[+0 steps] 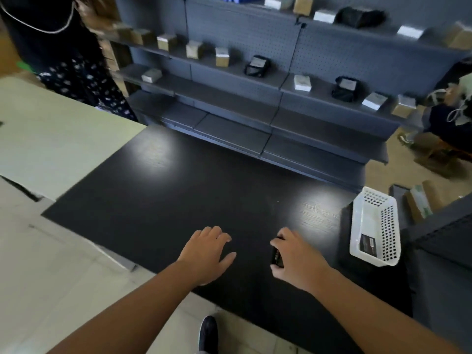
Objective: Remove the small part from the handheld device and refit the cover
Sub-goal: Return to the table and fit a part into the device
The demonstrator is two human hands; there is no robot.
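A: Handheld device [277, 258], dark, gripped in right hand [297, 256] low over the dark surface [178, 190]; cover state unreadable.

B: Left hand [207, 249] spread flat, empty. White basket [374, 226] near right. Likely hazard: small part lost against dark surface.
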